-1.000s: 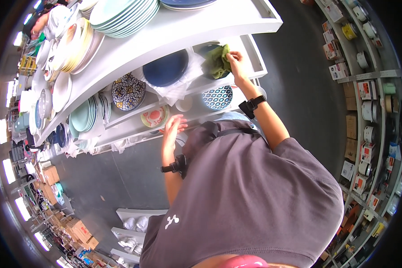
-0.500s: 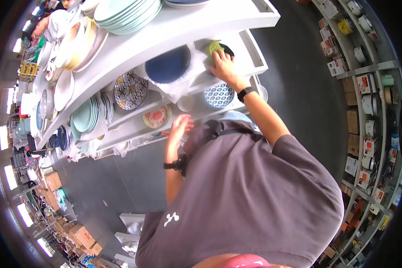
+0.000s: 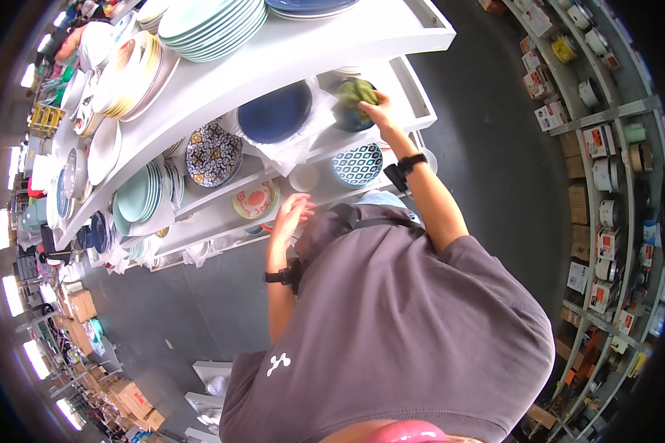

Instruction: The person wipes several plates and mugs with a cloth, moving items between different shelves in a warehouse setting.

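My right hand is closed on a crumpled green cloth at the right end of the second shelf. The cloth is blurred and covers part of a dark round dish just beneath it. Left of that dish a large navy plate rests on white wrapping. My left hand is held in the air with its fingers loosely stretched, holding nothing. Behind it, on a lower shelf, lies a red-and-cream patterned plate. A blue-and-white patterned bowl stands below my right wrist.
On the white top shelf stand stacks of pale green plates and yellowish plates. A mosaic-patterned plate leans farther left. Metal racking with boxes runs along the right. Cardboard boxes sit at lower left.
My right hand now grips the green cloth from its right side, where before its fingers lay spread over it. More of the dark dish shows below. My left hand has barely moved.
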A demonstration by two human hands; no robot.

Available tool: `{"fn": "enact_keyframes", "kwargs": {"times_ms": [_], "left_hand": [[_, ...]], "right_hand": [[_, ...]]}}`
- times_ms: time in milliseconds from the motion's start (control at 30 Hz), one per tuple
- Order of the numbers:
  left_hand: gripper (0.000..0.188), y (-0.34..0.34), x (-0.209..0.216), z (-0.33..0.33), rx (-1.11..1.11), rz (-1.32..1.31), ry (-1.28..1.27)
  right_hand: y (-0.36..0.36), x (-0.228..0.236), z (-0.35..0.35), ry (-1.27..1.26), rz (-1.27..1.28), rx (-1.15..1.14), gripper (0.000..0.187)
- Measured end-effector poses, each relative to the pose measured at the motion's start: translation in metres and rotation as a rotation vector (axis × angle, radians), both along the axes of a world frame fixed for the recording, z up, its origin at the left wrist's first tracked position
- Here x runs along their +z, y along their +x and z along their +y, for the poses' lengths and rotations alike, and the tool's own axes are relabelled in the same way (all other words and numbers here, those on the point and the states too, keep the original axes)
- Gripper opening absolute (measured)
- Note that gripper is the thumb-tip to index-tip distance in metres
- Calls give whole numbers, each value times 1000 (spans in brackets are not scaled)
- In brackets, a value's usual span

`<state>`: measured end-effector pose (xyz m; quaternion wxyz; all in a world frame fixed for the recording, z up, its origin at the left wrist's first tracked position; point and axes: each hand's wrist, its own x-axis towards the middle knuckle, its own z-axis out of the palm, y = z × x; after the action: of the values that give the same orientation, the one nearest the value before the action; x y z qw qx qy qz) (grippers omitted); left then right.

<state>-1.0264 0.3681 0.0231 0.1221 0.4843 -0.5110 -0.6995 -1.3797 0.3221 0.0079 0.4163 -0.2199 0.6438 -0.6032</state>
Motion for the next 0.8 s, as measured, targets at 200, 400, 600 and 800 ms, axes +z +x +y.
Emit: {"fn": "enact_keyframes", "kwargs": {"times_ms": [200,400,600,800], "left_hand": [[30,11,-15,7,58,49,32],[33,5,-27,10,-4,18,73],[28,-24,-21,8,-81,-11,83],[23,-41,-20,13,-107,118,-97]], "right_hand": [[-11,10,93,-242,-677,191,43],[-18,18,129,-332,-828,211,56],[-33,20,135,-340,-798,170,62],[-72,13,136,-104,-513,382,77]]}}
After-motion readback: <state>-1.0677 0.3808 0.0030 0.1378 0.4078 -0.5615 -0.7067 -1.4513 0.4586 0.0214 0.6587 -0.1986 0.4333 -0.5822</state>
